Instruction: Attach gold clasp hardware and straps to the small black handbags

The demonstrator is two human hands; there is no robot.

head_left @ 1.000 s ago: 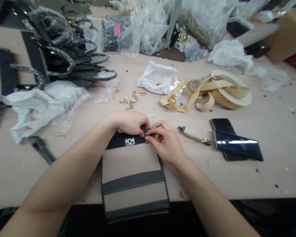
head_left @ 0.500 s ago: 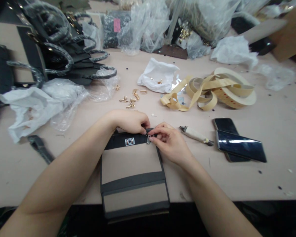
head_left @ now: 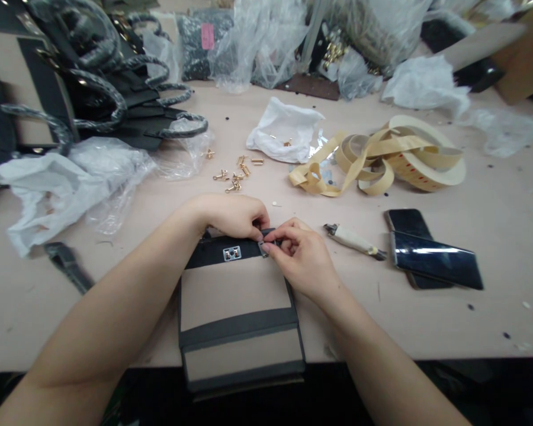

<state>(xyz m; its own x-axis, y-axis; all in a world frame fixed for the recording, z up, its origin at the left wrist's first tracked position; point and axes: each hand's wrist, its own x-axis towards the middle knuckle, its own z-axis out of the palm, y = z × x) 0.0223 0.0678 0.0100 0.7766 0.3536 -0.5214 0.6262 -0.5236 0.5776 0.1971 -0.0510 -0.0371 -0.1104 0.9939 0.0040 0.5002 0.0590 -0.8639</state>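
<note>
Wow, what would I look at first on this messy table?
Your eye would go to the left hand and right hand, gripping the top edge of a tan-and-black bag panel beside its silver clasp plate. Above them lie small gold bag fittings. Further right sits a tangled tan tape roll, and black handbags pile up at top left.

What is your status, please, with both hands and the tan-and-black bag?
Left hand, right hand at small metal fitting on black top band of tan-and-black bag. Silver plate beside it. White-wrapped tool near right hand.

One left hand (head_left: 233,216), one right hand (head_left: 302,260), one tan-and-black bag flap (head_left: 235,302), one silver clasp plate (head_left: 231,254), two smartphones (head_left: 435,260), one tape roll (head_left: 426,160), one wrapped-handle tool (head_left: 353,239).
</note>
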